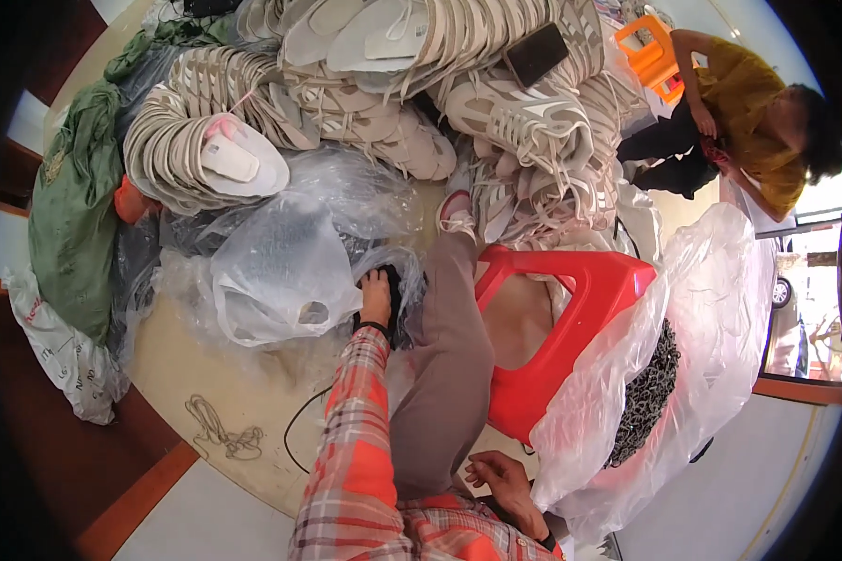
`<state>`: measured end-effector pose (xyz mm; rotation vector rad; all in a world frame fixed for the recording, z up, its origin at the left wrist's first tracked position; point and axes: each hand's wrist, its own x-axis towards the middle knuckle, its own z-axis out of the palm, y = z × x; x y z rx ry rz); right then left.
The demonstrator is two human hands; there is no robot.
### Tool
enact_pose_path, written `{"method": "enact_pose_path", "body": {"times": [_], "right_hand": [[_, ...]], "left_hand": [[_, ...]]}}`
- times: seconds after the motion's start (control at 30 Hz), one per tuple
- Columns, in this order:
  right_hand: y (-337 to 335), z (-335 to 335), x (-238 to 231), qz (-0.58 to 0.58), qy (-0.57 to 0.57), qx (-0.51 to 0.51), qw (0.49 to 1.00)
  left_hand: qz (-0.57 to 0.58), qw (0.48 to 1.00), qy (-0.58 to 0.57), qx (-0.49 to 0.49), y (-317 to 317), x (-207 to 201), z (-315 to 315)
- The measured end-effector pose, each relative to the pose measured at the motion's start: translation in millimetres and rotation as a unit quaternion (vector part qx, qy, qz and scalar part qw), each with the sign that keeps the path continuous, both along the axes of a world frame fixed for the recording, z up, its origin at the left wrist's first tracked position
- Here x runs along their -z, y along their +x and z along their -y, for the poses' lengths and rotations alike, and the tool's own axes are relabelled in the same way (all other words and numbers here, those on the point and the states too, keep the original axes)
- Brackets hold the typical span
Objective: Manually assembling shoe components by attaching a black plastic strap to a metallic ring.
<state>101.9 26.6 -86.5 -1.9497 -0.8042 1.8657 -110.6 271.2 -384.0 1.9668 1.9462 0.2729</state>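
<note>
My left hand (pixel 376 297) reaches forward beside my knee, its fingers bent over a dark black item (pixel 395 282) whose kind I cannot make out. Clear plastic bags (pixel 276 271) lie crumpled against that hand's left side. Close to my lap, my right hand (pixel 503 479) hangs with loosely curled fingers apart and nothing visible in it. Beyond my foot, beige and white shoe uppers (pixel 524 112) are heaped, many nested in rows. Another nested stack of uppers (pixel 206 159) lies at the far left, tied with a pink strip.
A red plastic stool (pixel 571 346) lies on its side right of my leg. Next to it, a clear bag (pixel 711 309) holds dark lace-like bits (pixel 647 397). Green sacks (pixel 75 206) stand left. A phone (pixel 536 54) rests on the heap. Another person (pixel 744 103) sits far right.
</note>
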Motion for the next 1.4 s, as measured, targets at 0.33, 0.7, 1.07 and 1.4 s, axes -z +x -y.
{"method": "enact_pose_path", "body": {"times": [0.33,0.7,1.07,1.4], "right_hand": [[-23,-3,-30,-0.028,0.018,-0.025,0.999],[-31,17,-29,0.044,0.086,-0.115,0.989],[-39,28,-51,0.073,0.097,-0.048,0.991],[-24,50,-42,-0.002,0.164,-0.099,0.981]], "left_hand": [[0.276,0.953,0.042,-0.119,-4,-65,48],[0.194,0.896,0.282,-0.282,-184,-127,63],[-0.048,0.99,-0.016,-0.129,-179,-95,7],[0.274,0.913,-0.047,-0.299,-219,-229,81]]}}
